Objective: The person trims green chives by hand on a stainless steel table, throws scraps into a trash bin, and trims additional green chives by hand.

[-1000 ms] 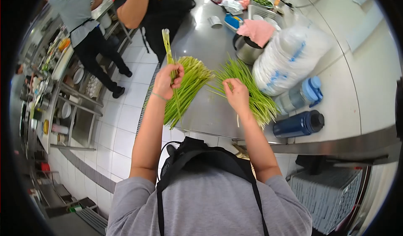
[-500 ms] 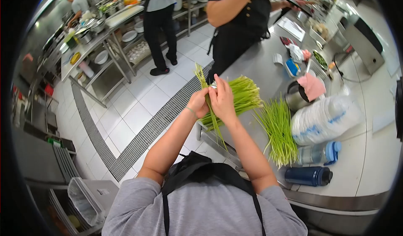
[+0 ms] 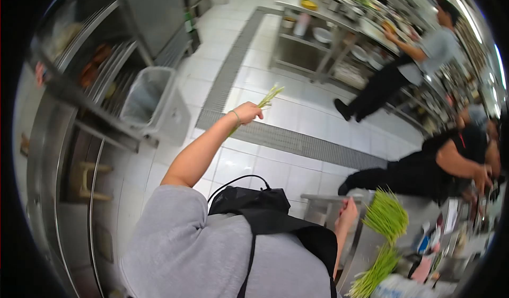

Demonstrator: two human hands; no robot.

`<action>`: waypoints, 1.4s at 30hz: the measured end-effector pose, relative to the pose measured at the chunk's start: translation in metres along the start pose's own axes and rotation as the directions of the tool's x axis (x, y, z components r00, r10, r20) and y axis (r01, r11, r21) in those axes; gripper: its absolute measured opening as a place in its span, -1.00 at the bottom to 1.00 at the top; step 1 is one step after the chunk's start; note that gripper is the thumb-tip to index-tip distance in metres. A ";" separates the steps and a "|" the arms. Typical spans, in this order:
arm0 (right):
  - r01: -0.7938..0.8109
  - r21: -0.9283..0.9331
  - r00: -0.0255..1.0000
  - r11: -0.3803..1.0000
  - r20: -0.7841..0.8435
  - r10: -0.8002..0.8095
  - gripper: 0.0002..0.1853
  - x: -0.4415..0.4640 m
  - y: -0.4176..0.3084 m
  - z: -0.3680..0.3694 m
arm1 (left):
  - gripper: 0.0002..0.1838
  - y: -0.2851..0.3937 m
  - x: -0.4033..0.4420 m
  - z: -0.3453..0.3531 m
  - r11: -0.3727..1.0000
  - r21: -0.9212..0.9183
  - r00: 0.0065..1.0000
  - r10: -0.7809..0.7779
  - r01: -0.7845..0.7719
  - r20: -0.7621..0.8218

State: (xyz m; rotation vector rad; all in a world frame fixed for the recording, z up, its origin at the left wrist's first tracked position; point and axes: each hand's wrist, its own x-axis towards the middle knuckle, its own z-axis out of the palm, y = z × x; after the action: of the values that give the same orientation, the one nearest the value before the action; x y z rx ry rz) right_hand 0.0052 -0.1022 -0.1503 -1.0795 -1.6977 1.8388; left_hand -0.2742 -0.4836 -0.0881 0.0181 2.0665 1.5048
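My left hand [image 3: 247, 112] is stretched out over the tiled floor, closed around a small bunch of long thin green stalks [image 3: 270, 96]. Their pale tips stick out past my fingers, and some stems trail below the wrist. My right hand [image 3: 347, 211] is near the edge of the steel table, fingers curled in; whether anything is in it I cannot make out. Beside it on the table lies a large pile of green stalks [image 3: 387, 213], with a second pile [image 3: 375, 274] nearer to me.
A lined grey bin [image 3: 151, 99] stands at the left by steel racks. A drain grate [image 3: 297, 141] crosses the floor. One person in black [image 3: 450, 160] stands beyond the table; another in grey [image 3: 419, 59] works at the far counter [image 3: 339, 20]. A pink cloth [image 3: 422, 269] lies at lower right.
My view has swung left, toward the bin. My hands, together at the stalks before, are now apart: the left has carried a small bunch leftward, while the right has let go of it.
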 end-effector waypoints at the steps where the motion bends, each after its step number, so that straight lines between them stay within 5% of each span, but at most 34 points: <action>1: -0.099 -0.024 0.993 0.995 -0.060 0.097 -0.70 -0.020 0.002 0.017 | -0.80 -0.018 -0.012 -0.040 0.992 0.110 0.996 -0.052 0.061 -0.075; 4: -0.165 -0.106 0.986 0.981 -0.028 0.162 -0.69 -0.041 0.037 0.029 | -0.76 -0.090 -0.033 -0.144 0.916 0.357 0.951 -0.075 0.184 -0.299; 6: -0.176 -0.263 0.984 0.949 -0.036 0.172 -0.69 -0.053 0.047 0.040 | -0.71 -0.156 -0.030 -0.220 0.768 0.628 0.926 0.137 0.124 -0.351; 8: -0.158 -0.311 0.987 0.937 -0.029 0.157 -0.68 -0.061 0.047 0.055 | -0.72 -0.133 -0.062 -0.269 0.715 0.552 0.850 -0.113 0.429 -0.514; 10: -0.093 -0.463 0.993 0.881 0.022 0.116 -0.66 -0.064 0.042 0.066 | -0.71 -0.138 -0.069 -0.324 0.650 0.534 0.718 -0.027 0.541 -0.695; 12: -0.083 -0.485 0.990 0.870 0.056 0.126 -0.65 -0.058 0.037 0.073 | -0.60 -0.103 -0.084 -0.370 0.448 0.665 0.776 -0.115 0.598 -0.620; 13: -0.061 -0.501 0.987 0.863 0.101 0.129 -0.64 -0.053 0.033 0.075 | -0.45 -0.091 -0.090 -0.380 0.427 0.446 0.554 -0.169 0.787 -0.816; 14: -0.025 -0.521 0.987 0.853 0.125 0.105 -0.65 -0.045 0.034 0.075 | -0.41 -0.082 -0.089 -0.398 0.341 0.408 0.486 -0.185 0.847 -0.854; 17: 0.034 -0.536 0.993 0.843 0.116 0.034 -0.67 -0.047 0.017 0.096 | -0.70 -0.049 -0.095 -0.416 0.329 0.496 0.475 0.147 0.804 -0.868; 20: 0.208 -0.580 0.976 0.787 0.182 -0.124 -0.76 -0.042 0.027 0.096 | -0.65 -0.076 -0.055 -0.444 0.447 0.715 0.518 0.494 0.537 -0.698; 23: 0.103 -0.445 0.993 0.890 0.105 -0.062 -0.79 -0.061 0.012 0.106 | -0.79 -0.090 -0.009 -0.417 0.563 0.736 0.617 0.441 0.375 -0.652; 24: 0.097 -0.423 0.995 0.901 0.064 -0.078 -0.79 -0.061 0.014 0.104 | -0.54 -0.097 0.011 -0.404 0.488 0.740 0.637 0.397 0.463 -0.661; 25: 0.152 -0.375 0.988 0.914 0.036 -0.150 -0.77 -0.061 0.018 0.100 | -0.28 -0.085 0.025 -0.379 0.516 0.696 0.723 0.196 0.499 -0.663; 27: 0.196 -0.322 0.975 0.926 -0.039 -0.219 -0.73 -0.066 0.022 0.088 | -0.17 -0.092 0.065 -0.337 0.495 0.784 0.813 0.230 0.375 -0.535; 29: 0.190 -0.424 0.973 0.886 -0.037 -0.226 -0.75 -0.068 0.019 0.075 | -0.19 -0.104 0.128 -0.294 0.390 0.903 0.911 0.281 0.179 -0.301; 31: 0.175 -0.430 0.971 0.886 -0.073 -0.227 -0.75 -0.072 0.020 0.057 | -0.35 -0.068 0.139 -0.209 0.598 0.801 0.932 0.307 -0.032 -0.192; 35: 0.095 -0.334 0.965 0.938 -0.201 -0.170 -0.76 -0.090 0.026 0.024 | -0.53 -0.012 0.156 -0.030 0.504 0.667 0.793 0.567 -0.548 0.224; 42: 0.048 -0.251 0.861 0.967 -0.480 -0.168 -0.81 -0.109 0.013 -0.051 | -0.66 0.118 0.012 0.223 0.399 0.122 0.390 0.710 -0.909 0.586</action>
State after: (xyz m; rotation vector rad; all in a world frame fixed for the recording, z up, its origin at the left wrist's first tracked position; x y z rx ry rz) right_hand 0.1133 -0.1527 -0.1322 -1.3762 -1.6315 1.1678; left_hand -0.2198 -0.2428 -0.0344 1.7091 1.9742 1.2488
